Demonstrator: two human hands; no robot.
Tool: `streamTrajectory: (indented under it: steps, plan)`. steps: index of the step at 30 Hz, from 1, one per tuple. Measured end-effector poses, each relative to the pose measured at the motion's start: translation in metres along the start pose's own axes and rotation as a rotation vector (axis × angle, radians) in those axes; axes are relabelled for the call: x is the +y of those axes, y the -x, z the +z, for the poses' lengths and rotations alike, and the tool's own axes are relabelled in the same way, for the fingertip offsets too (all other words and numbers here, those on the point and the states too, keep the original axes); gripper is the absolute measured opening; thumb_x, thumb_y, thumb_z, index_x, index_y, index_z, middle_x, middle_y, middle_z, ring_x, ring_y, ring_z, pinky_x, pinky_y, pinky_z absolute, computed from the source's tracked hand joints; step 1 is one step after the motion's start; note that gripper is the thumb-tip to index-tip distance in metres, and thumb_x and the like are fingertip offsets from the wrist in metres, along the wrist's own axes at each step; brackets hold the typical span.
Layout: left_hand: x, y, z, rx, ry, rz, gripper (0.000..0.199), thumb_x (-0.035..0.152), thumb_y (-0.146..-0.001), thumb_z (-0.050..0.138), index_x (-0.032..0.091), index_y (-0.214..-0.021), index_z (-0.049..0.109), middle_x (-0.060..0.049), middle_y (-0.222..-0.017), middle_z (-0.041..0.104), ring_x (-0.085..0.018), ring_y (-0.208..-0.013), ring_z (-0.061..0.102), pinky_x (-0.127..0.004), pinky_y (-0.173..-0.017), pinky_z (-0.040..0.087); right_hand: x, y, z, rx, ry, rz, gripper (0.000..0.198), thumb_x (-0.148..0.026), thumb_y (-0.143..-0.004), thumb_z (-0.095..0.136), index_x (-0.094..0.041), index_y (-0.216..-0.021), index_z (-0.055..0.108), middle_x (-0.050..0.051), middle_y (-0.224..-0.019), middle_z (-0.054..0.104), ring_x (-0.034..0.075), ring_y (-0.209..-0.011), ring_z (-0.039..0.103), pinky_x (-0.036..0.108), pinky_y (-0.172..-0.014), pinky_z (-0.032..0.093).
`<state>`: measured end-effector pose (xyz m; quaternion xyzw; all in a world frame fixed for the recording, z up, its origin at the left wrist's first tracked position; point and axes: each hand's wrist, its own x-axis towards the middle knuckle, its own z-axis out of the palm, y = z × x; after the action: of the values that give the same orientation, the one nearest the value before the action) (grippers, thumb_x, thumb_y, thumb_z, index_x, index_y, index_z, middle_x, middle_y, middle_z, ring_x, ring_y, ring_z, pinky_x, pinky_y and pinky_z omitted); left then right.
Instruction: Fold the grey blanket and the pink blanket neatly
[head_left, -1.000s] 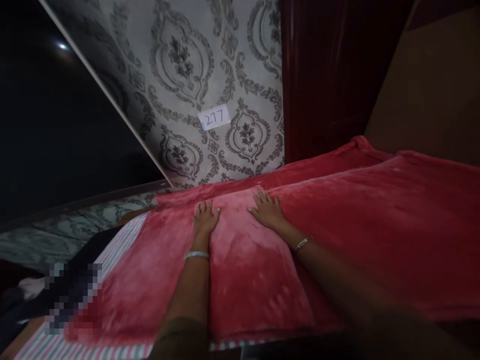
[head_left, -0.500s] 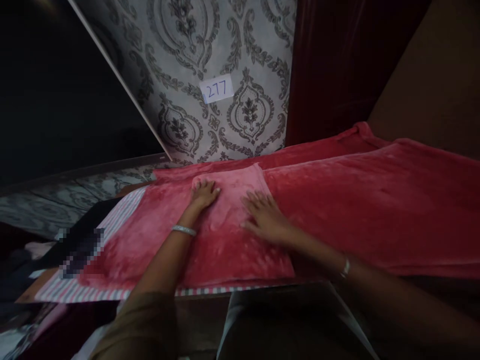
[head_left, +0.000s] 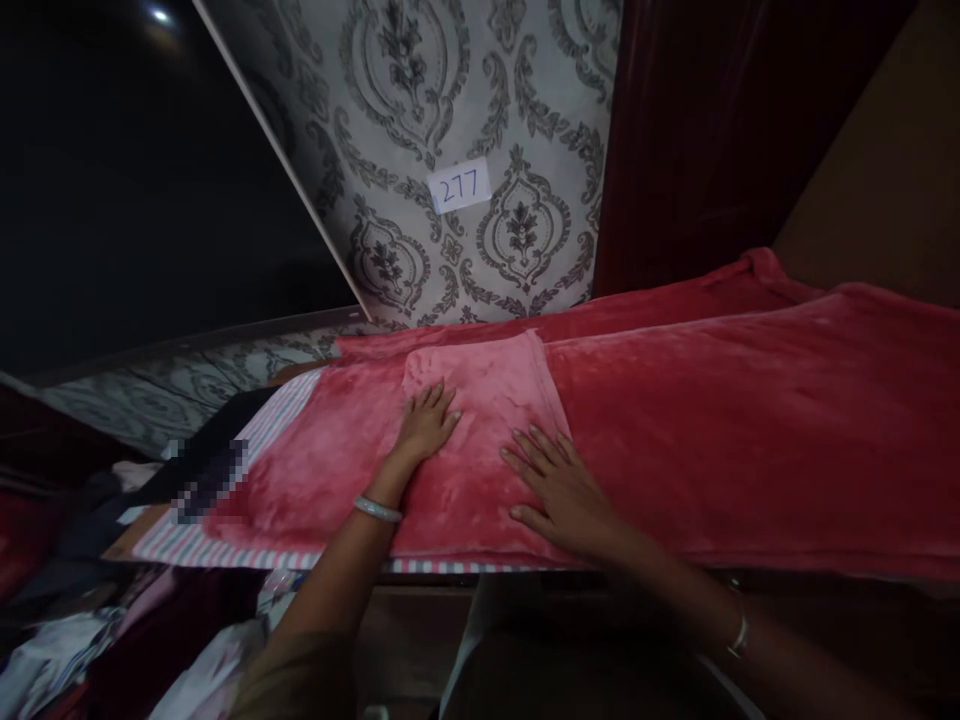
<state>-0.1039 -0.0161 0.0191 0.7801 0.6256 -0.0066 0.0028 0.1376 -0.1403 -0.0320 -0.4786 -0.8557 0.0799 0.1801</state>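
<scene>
A red plush blanket point(head_left: 742, 430) lies spread over the table, with a lighter pink section point(head_left: 487, 375) in its middle. My left hand point(head_left: 429, 422) rests flat on the left part of that pink section, fingers spread. Lower and to the right, my right hand point(head_left: 559, 490) presses flat on the plush near the section's right edge, its fingers apart. Neither hand grips anything. Beneath the blanket, a striped cloth point(head_left: 281, 412) shows along the left end and front edge.
A large dark screen point(head_left: 165, 180) stands at the back left. Patterned wallpaper bears a paper marked 277 point(head_left: 460, 186). Piled clothes point(head_left: 75, 640) lie at the lower left, below the table. A dark red panel point(head_left: 690, 130) rises behind the blanket.
Both hands have slid over the plush toward the front edge, staying flat. The view has shifted, so the scene sits farther right in the picture.
</scene>
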Motion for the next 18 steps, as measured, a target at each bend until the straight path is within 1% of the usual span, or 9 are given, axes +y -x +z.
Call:
streamTrajectory:
  steps: [2,4,6,9,10,12,13,15,18]
  plan:
    - [-0.011,0.012,-0.005,-0.029,0.023,-0.038,0.057,0.044,-0.099,0.041,0.026,-0.152,0.039,-0.007,-0.164,0.027,-0.028,-0.152,0.022,-0.051,-0.122,0.021,0.001,0.001,0.0,-0.014,0.001,-0.006,0.069,-0.055,-0.095,0.048,-0.025,-0.156,0.035,0.005,-0.163,0.024,0.03,-0.153,0.009,0.053,-0.123,0.008]
    - [-0.026,0.03,-0.005,0.002,0.096,-0.063,0.059,0.043,-0.096,0.048,0.024,-0.151,0.041,-0.009,-0.163,0.031,-0.028,-0.151,0.026,-0.048,-0.121,0.026,0.004,0.0,-0.003,-0.049,-0.006,-0.013,0.068,-0.053,-0.095,0.048,-0.024,-0.156,0.036,0.005,-0.163,0.024,0.03,-0.152,0.011,0.053,-0.123,0.01]
    - [-0.042,0.055,0.001,0.114,0.227,-0.08,0.063,0.041,-0.093,0.053,0.021,-0.151,0.041,-0.01,-0.159,0.039,-0.027,-0.147,0.035,-0.043,-0.12,0.031,0.01,-0.006,-0.011,-0.089,-0.027,-0.022,0.064,-0.048,-0.094,0.051,-0.024,-0.153,0.041,0.006,-0.162,0.029,0.031,-0.151,0.019,0.052,-0.122,0.016]
    - [-0.061,0.095,0.019,0.332,0.495,-0.206,0.068,0.041,-0.088,0.058,0.019,-0.15,0.042,-0.012,-0.147,0.053,-0.026,-0.134,0.051,-0.041,-0.114,0.041,0.02,-0.027,-0.03,-0.132,-0.08,-0.016,0.05,-0.033,-0.093,0.05,-0.024,-0.141,0.058,0.008,-0.148,0.052,0.029,-0.137,0.045,0.045,-0.115,0.034]
    - [-0.065,0.108,0.026,0.372,0.595,-0.273,0.07,0.043,-0.086,0.059,0.018,-0.149,0.043,-0.012,-0.142,0.057,-0.027,-0.13,0.055,-0.041,-0.11,0.045,0.022,-0.038,-0.037,-0.125,-0.094,0.002,0.046,-0.028,-0.093,0.047,-0.023,-0.137,0.062,0.008,-0.141,0.059,0.027,-0.13,0.053,0.042,-0.11,0.04]
    - [-0.07,0.131,0.039,0.389,0.79,-0.382,0.074,0.05,-0.081,0.063,0.017,-0.146,0.047,-0.013,-0.137,0.061,-0.029,-0.126,0.058,-0.043,-0.106,0.048,0.025,-0.067,-0.048,-0.085,-0.103,0.022,0.046,-0.021,-0.092,0.044,-0.021,-0.133,0.065,0.009,-0.133,0.064,0.025,-0.122,0.059,0.038,-0.103,0.046]
    - [-0.071,0.141,0.045,0.388,0.874,-0.415,0.077,0.053,-0.079,0.064,0.017,-0.144,0.049,-0.013,-0.136,0.062,-0.03,-0.127,0.058,-0.045,-0.107,0.048,0.025,-0.085,-0.051,-0.061,-0.101,0.014,0.047,-0.018,-0.091,0.043,-0.02,-0.133,0.064,0.009,-0.133,0.064,0.025,-0.122,0.06,0.037,-0.102,0.047]
    - [-0.072,0.156,0.053,0.398,1.001,-0.439,0.082,0.061,-0.074,0.067,0.017,-0.142,0.053,-0.014,-0.137,0.062,-0.033,-0.131,0.055,-0.047,-0.11,0.045,0.023,-0.124,-0.051,-0.025,-0.099,-0.058,0.051,-0.014,-0.09,0.043,-0.02,-0.137,0.061,0.009,-0.139,0.06,0.025,-0.127,0.056,0.037,-0.106,0.045]
    - [-0.069,0.172,0.058,0.455,1.092,-0.443,0.089,0.067,-0.069,0.07,0.018,-0.142,0.053,-0.014,-0.144,0.057,-0.035,-0.134,0.051,-0.048,-0.113,0.041,0.015,-0.185,-0.035,-0.026,-0.105,-0.17,0.058,-0.009,-0.089,0.04,-0.022,-0.145,0.053,0.008,-0.147,0.053,0.023,-0.133,0.051,0.039,-0.111,0.041]
